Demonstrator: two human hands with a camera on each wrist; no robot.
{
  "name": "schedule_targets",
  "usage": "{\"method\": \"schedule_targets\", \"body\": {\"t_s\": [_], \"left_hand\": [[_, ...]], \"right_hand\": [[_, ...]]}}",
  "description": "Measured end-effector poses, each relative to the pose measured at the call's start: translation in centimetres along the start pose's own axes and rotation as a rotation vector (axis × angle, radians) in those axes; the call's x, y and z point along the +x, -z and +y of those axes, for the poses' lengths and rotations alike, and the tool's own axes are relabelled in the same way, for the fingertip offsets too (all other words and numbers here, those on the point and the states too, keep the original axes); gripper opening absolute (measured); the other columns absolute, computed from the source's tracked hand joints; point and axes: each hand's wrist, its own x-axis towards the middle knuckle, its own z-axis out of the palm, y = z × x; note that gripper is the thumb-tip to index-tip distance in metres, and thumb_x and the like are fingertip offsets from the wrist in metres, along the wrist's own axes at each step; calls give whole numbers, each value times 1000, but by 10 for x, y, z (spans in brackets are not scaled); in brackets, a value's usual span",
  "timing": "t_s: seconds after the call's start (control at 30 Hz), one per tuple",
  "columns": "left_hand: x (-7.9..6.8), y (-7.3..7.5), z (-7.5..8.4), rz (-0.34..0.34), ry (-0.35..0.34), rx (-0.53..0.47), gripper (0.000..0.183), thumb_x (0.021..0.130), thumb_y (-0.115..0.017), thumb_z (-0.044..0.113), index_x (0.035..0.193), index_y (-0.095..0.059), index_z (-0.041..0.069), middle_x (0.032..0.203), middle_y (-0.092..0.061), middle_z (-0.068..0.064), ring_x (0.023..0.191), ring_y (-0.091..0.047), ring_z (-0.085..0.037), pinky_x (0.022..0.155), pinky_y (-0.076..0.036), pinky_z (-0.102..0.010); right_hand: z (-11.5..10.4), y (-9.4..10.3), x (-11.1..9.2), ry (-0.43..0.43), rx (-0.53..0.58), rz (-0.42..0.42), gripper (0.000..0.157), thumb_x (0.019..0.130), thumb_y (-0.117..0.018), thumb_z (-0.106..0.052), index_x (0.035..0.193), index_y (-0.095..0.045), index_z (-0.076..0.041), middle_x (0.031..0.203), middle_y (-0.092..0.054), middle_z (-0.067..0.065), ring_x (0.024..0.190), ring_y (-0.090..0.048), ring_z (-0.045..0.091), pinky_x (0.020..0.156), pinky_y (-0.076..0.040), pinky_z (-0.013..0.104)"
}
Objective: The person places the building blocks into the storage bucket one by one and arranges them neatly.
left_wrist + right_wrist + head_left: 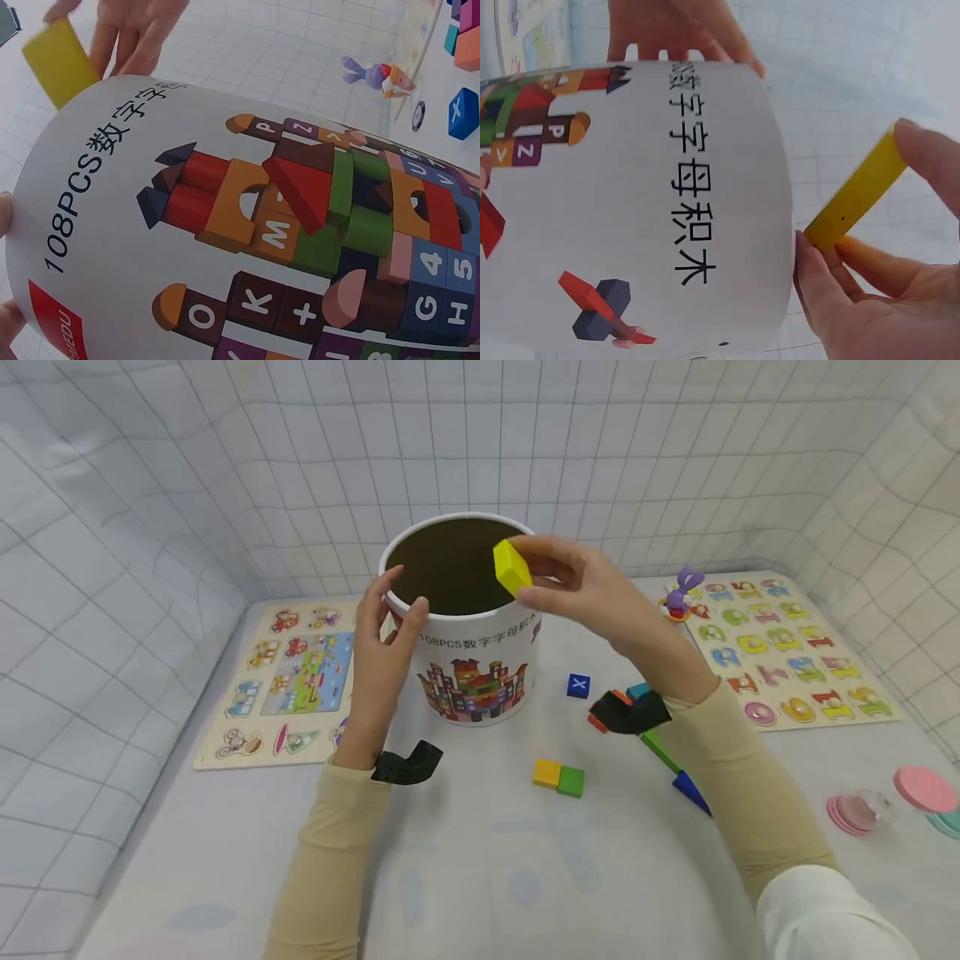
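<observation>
Over the right side of the open bucket mouth, a yellow block is pinched between the thumb and fingers of my right hand. The right wrist view shows the block as a long flat piece, one end close to the bucket's rim. My left hand grips the left side of the rim of the white printed bucket, thumb at the front and fingers farther back. The bucket stands upright with a dark interior; its contents are hidden. In the left wrist view, the printed wall fills most of the frame.
Right of the bucket lie a blue X block, orange and green blocks, and others partly under my right forearm. Puzzle boards flank the bucket, left and right. A purple rabbit toy and pink discs are farther right.
</observation>
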Motion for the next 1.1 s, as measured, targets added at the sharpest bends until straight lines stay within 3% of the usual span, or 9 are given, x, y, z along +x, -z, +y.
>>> {"method": "schedule_targets", "body": {"t_s": [0.1, 0.17, 0.3, 0.47, 0.6, 0.7, 0.87, 0.97, 1.1], "left_hand": [[0, -1, -6, 0, -2, 4, 50, 85, -56, 37, 131, -39, 32, 141, -21, 10, 130, -22, -19, 103, -27, -40], [-2, -2, 0, -6, -2, -7, 50, 86, -56, 35, 133, -38, 29, 142, -21, 8, 130, -21, -20, 103, -26, -41], [-8, -3, 17, -6, -1, -26, 52, 87, -55, 27, 135, -36, 20, 142, -24, 3, 131, -22, -22, 103, -25, -41], [-8, -2, 24, 6, -35, -45, 54, 87, -55, 20, 137, -35, 13, 141, -30, 0, 130, -25, -24, 103, -25, -42], [-8, -3, 25, 5, -49, -56, 55, 87, -55, 19, 137, -34, 11, 141, -30, -1, 130, -25, -24, 103, -25, -41], [-8, -2, 26, 6, -54, -69, 56, 86, -56, 19, 137, -34, 11, 141, -30, -1, 130, -25, -24, 103, -25, -41], [-6, -1, 26, 5, -68, -75, 57, 86, -56, 19, 138, -33, 11, 141, -29, 0, 130, -26, -23, 103, -26, -41], [-6, -1, 26, 8, -72, -81, 58, 86, -56, 19, 138, -32, 10, 142, -29, 0, 129, -27, -20, 103, -27, -40], [-6, -1, 24, 15, -67, -80, 58, 86, -57, 19, 138, -32, 10, 142, -30, 0, 129, -29, -18, 102, -28, -39]], "right_hand": [[-2, 1, 23, -79, -91, 48, 55, 84, -61, -22, 132, -39, -8, 125, -47, 5, 110, -47, 14, 92, -40, 25], [0, 2, 33, -125, -133, 75, 58, 83, -62, -25, 133, -38, -8, 126, -47, 5, 111, -47, 13, 93, -39, 23], [5, 3, 39, -105, -82, 124, 56, 84, -61, -23, 133, -39, -7, 127, -47, 6, 113, -46, 12, 94, -37, 20], [21, 6, 16, 17, 95, 244, 48, 84, -60, -17, 128, -45, -7, 125, -49, 9, 115, -46, 15, 93, -38, 20], [50, 13, -21, -12, 104, 348, 45, 85, -59, -21, 127, -47, -10, 123, -51, 8, 113, -48, 17, 89, -41, 20], [83, 17, -50, -140, -2, 296, 47, 87, -57, -24, 130, -44, -9, 125, -48, 9, 115, -45, 20, 92, -40, 24], [136, 14, -84, -360, -332, 78, 57, 86, -58, -23, 134, -35, -2, 132, -39, 19, 117, -39, 32, 97, -34, 44], [151, 9, -92, -391, -486, 51, 63, 83, -62, -25, 134, -34, 0, 130, -38, 22, 111, -39, 34, 95, -34, 48], [156, 2, -90, -376, -607, 41, 67, 79, -66, -24, 132, -35, 4, 127, -38, 25, 104, -41, 33, 91, -38, 48]]}}
